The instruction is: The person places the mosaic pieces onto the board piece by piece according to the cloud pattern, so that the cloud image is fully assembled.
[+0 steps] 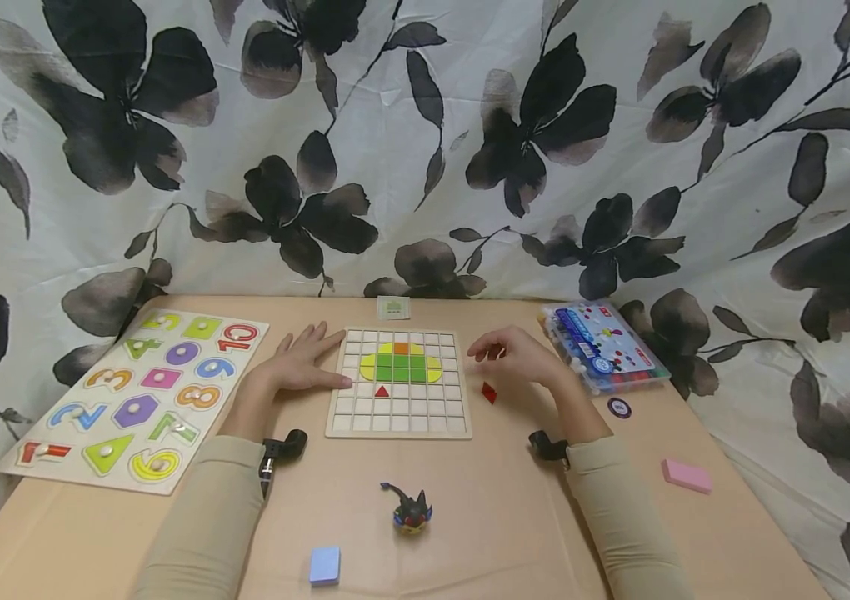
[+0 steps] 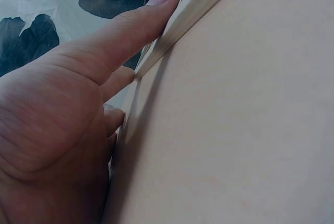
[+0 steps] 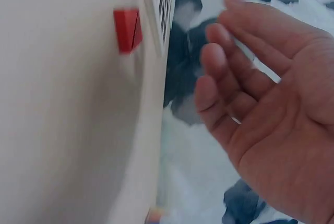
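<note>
A wooden grid board [image 1: 399, 423] lies mid-table. Green tiles [image 1: 401, 368], yellow rounded tiles [image 1: 368, 367] and an orange tile [image 1: 401, 348] form a shape on it, with a red triangle tile [image 1: 382, 392] below. At the board's left edge, my left hand [image 1: 303, 360] is spread, its thumb [image 2: 141, 23] resting on the rim in the left wrist view. My right hand [image 1: 517, 357] hovers off the right edge, its fingers [image 3: 229, 72] loosely bent with nothing between them. Just below it on the table is a red piece [image 1: 488, 392], also standing out in the right wrist view.
Left of the board lies a number-and-shape puzzle [image 1: 192, 362]. A plastic box [image 1: 605, 346] stands at the back right, near a round dark token [image 1: 619, 407]. Nearer are a pink block [image 1: 687, 476], a small black figurine [image 1: 412, 510] and a blue block [image 1: 325, 566]. A small card [image 1: 393, 308] sits behind the board.
</note>
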### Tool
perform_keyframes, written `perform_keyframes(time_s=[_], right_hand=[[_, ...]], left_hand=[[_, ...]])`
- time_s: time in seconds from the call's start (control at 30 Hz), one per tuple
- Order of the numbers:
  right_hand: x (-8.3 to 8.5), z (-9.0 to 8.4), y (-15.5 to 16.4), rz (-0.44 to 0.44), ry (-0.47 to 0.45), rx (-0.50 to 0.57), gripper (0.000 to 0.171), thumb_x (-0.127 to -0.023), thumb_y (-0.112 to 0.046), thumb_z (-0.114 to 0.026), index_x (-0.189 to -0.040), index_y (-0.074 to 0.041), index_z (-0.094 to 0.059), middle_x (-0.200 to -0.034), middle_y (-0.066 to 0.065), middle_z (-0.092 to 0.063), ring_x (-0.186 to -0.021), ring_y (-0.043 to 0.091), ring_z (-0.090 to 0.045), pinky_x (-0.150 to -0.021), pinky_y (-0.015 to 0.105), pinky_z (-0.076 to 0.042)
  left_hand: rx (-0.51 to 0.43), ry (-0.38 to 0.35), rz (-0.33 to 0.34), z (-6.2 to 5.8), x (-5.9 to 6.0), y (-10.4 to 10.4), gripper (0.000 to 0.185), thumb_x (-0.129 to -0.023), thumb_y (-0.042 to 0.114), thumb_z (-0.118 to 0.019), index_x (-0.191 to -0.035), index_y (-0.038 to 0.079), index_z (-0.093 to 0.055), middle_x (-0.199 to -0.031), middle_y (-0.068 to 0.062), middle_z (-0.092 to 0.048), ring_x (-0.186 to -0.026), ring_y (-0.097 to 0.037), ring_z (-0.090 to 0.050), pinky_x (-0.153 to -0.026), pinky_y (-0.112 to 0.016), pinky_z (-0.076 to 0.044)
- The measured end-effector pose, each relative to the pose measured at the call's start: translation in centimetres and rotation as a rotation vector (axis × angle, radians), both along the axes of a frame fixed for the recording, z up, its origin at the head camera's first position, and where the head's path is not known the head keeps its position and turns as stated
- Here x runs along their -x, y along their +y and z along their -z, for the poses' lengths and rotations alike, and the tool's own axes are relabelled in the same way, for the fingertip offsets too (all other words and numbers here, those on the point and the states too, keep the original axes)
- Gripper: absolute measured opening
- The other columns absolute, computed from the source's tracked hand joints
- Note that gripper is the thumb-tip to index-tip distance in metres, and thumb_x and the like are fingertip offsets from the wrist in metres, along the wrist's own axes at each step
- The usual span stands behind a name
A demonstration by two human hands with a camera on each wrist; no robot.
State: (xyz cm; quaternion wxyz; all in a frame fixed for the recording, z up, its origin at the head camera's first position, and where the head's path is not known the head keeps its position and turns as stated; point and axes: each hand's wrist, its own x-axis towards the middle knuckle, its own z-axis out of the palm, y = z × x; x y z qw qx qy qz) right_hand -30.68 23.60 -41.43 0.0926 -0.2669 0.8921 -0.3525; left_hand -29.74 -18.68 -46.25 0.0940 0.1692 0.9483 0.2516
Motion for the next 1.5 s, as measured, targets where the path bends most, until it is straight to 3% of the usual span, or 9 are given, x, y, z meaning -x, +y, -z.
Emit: perform_keyframes(time_s=[0.27, 0.53, 0.83, 1.03, 1.23, 1.5], right_hand=[[0.3, 1.0, 1.6, -0.018, -0.166, -0.135, 0.017, -0.087, -0.005, -0.081, -0.104, -0.007, -0.08, -0.089, 0.003, -0.074, -0.079, 0.019, -0.062, -0.073, 0.029, -0.055], [0.3, 1.6, 1.5, -0.022, -0.173, -0.167, 0.012, -0.087, -0.001, -0.079, -0.096, -0.009, -0.079, -0.085, 0.003, -0.072, -0.077, 0.018, -0.059, -0.07, 0.027, -0.053], [0.2, 1.8, 1.2, -0.027, -0.17, -0.079, 0.01, -0.089, 0.004, -0.075, -0.092, -0.006, -0.074, -0.083, 0.007, -0.074, -0.073, 0.019, -0.059, -0.065, 0.026, -0.05], [0.1, 1.6, 0.3, 0.034, -0.075, 0.006, 0.004, -0.094, -0.004, -0.072, -0.097, -0.007, -0.072, -0.089, 0.006, -0.07, -0.082, 0.023, -0.06, -0.071, 0.028, -0.05], [-0.2, 1.3, -2.2, 0.065, 0.018, 0.131, 0.006, -0.094, -0.007, -0.074, -0.099, -0.009, -0.075, -0.092, 0.005, -0.073, -0.083, 0.026, -0.061, -0.075, 0.033, -0.052], [-1.1, 1.2, -7.2, 0.03, 0.002, 0.157, 0.004, -0.093, -0.011, -0.078, -0.097, -0.01, -0.079, -0.091, -0.001, -0.077, -0.083, 0.02, -0.064, -0.077, 0.028, -0.054]], left_hand=[[-0.007, -0.007, -0.002, 0.0, -0.1, 0.0, 0.109, -0.082, 0.067, -0.075, -0.166, 0.015, -0.028, -0.173, -0.026, -0.005, -0.16, -0.049, 0.002, -0.127, -0.067, 0.008], [-0.003, -0.003, -0.001, 0.0, 0.1, 0.0, 0.108, -0.083, 0.065, -0.075, -0.166, 0.014, -0.028, -0.173, -0.026, -0.006, -0.16, -0.05, 0.002, -0.127, -0.068, 0.007], [0.003, -0.002, -0.003, 0.2, 0.2, 0.1, 0.108, -0.083, 0.066, -0.075, -0.166, 0.015, -0.028, -0.174, -0.025, -0.006, -0.16, -0.049, 0.002, -0.127, -0.068, 0.007], [-0.002, 0.002, 0.0, 0.1, 0.2, 0.0, 0.109, -0.083, 0.067, -0.075, -0.166, 0.015, -0.028, -0.173, -0.026, -0.006, -0.16, -0.049, 0.002, -0.127, -0.067, 0.007], [0.002, 0.002, -0.002, 0.1, 0.2, 0.0, 0.109, -0.083, 0.067, -0.074, -0.166, 0.015, -0.027, -0.174, -0.025, -0.005, -0.16, -0.049, 0.002, -0.127, -0.067, 0.008], [0.006, -0.001, -0.006, 0.1, 0.2, 0.1, 0.109, -0.083, 0.067, -0.075, -0.166, 0.015, -0.027, -0.174, -0.025, -0.005, -0.16, -0.05, 0.002, -0.127, -0.067, 0.007]])
